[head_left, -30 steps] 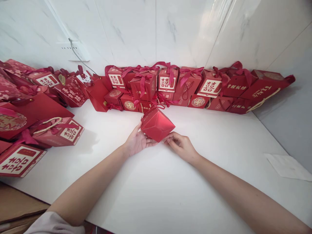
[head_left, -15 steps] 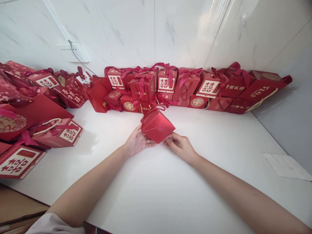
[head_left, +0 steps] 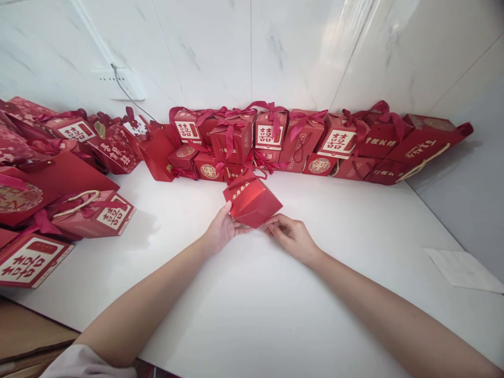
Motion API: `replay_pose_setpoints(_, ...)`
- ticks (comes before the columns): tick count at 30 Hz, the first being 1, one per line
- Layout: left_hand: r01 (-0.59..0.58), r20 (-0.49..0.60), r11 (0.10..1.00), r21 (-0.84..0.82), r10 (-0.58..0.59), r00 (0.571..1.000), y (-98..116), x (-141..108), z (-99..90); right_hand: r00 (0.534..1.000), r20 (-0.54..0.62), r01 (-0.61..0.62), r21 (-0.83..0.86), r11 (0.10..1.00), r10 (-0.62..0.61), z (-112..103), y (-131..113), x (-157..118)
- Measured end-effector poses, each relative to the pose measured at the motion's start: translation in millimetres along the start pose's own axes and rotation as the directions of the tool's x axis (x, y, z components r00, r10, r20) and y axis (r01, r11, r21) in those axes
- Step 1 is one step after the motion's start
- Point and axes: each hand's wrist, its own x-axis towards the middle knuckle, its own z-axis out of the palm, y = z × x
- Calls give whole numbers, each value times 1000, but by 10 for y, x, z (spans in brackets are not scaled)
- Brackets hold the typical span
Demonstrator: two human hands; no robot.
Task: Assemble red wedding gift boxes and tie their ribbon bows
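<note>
A small red gift box (head_left: pixel 258 203) with gold characters and a red cord handle is held tilted over the white table, in the middle of the head view. My left hand (head_left: pixel 221 229) grips its left side, thumb on the face and fingers beneath. At its lower right edge, my right hand (head_left: pixel 290 234) has its fingers closed in a pinch on the box; the fingertips are partly hidden. Just behind the held box stands a stacked row of red gift boxes (head_left: pixel 301 139) with ribbon bows.
More red boxes and bags (head_left: pixel 96 218) crowd the left side of the white table (head_left: pixel 252 310). A sheet of white paper (head_left: pixel 464 269) lies at the right. A wall socket (head_left: pixel 122 84) with a grey cable is at the back left. Brown cardboard (head_left: pixel 31 333) shows at the lower left.
The red gift box has turned in my hands, so the side with gold characters now faces up more and its bottom shows less. Both hands have hardly moved.
</note>
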Motion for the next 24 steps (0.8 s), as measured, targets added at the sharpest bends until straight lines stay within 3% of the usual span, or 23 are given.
replay_pose_setpoints(2,-245,-113,950,196,270,956,16,-19,23,999,-23,-37,-6,999,37,3,-5,5)
replay_pose_setpoints(4,-384,-175,808,447,500,848,62,-44,34,996,-68,-65,8,998,65,4,1,19)
replay_pose_setpoints(6,-391,-189,674,627,618,763,120,-67,17,988,-124,-85,75,994,94,-1,21,39)
replay_pose_setpoints(9,-377,-201,619,689,663,722,183,-76,-77,967,-202,-119,184,976,156,-19,63,69)
replay_pose_setpoints(12,-337,-263,674,658,624,736,210,-40,-210,948,-253,-140,212,967,193,-41,93,85)
replay_pose_setpoints(15,-196,-294,752,630,464,836,229,17,-294,938,-279,-142,235,962,207,-60,101,98)
replay_pose_setpoints(18,-108,-201,802,588,274,941,253,42,-290,942,-274,-91,349,933,194,-73,107,122)
replay_pose_setpoints(21,-103,-112,856,506,184,977,281,14,-249,962,-222,-51,430,901,160,-78,114,147)
replay_pose_setpoints(24,-46,-7,900,433,54,999,314,-42,-230,972,-193,-53,368,928,132,-71,100,158)
